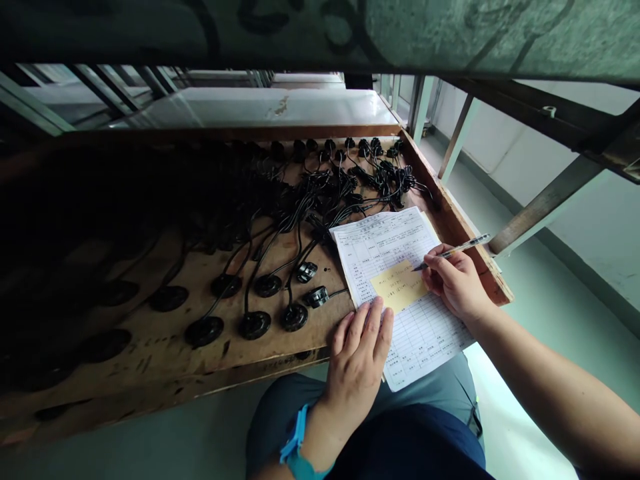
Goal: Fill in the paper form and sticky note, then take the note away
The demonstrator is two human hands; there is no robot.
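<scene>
My right hand [456, 281] is closed around a pen [463, 245], its tip at a yellow sticky note [400, 287] with handwriting on it. The note lies on a printed form sheet [420, 353] with a ruled table, partly filled in, and more paper shows under its edge. With fingers stretched out flat, my left hand [361, 353] presses on the left edge of the sheet, just below the note. The papers rest on the right front of a wooden tray [300, 347] and overhang its front edge.
Several black round parts with cables [255, 325] lie in the tray, their cords bundled [385, 180] toward the back. A metal beam [320, 40] crosses close overhead. Rack posts [545, 200] stand at the right, beside a white wall [590, 207]. The tray's left side is in deep shadow.
</scene>
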